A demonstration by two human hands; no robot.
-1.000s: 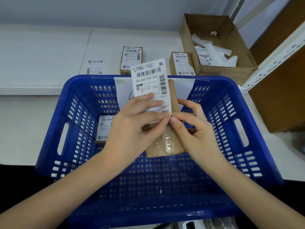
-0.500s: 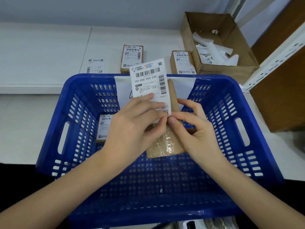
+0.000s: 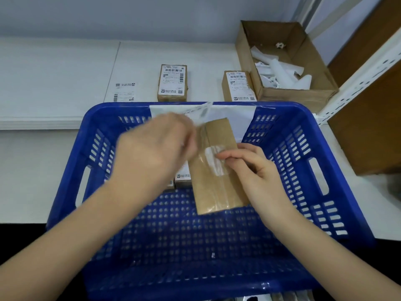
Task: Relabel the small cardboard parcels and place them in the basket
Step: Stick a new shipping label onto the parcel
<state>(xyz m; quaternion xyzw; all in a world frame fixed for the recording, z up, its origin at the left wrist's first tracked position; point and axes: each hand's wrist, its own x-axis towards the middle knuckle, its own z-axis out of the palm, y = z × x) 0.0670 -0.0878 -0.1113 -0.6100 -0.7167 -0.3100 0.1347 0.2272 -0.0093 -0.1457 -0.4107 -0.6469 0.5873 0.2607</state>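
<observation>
Over the blue basket (image 3: 338,192) my right hand (image 3: 253,170) grips a small brown cardboard parcel (image 3: 217,187) by its right side. The parcel's taped top face is bare, with a pale patch in the middle. My left hand (image 3: 152,155) is blurred by motion just left of the parcel and pinches a white shipping label (image 3: 202,110) that streaks above the parcel's far end. A labelled parcel (image 3: 182,179) lies on the basket floor, mostly hidden under my left hand. Two more labelled parcels (image 3: 172,82) (image 3: 238,85) stand on the white table behind the basket.
A loose label (image 3: 124,92) lies flat on the table at the left of the parcels. An open cardboard box (image 3: 321,92) with white paper strips stands at the back right. A white shelf upright (image 3: 358,79) and brown panels close off the right side.
The label stood upright over the parcel, pressed by both hands' fingertips. My left hand has since swept it up and away, baring the parcel's top. The right hand still holds the parcel.
</observation>
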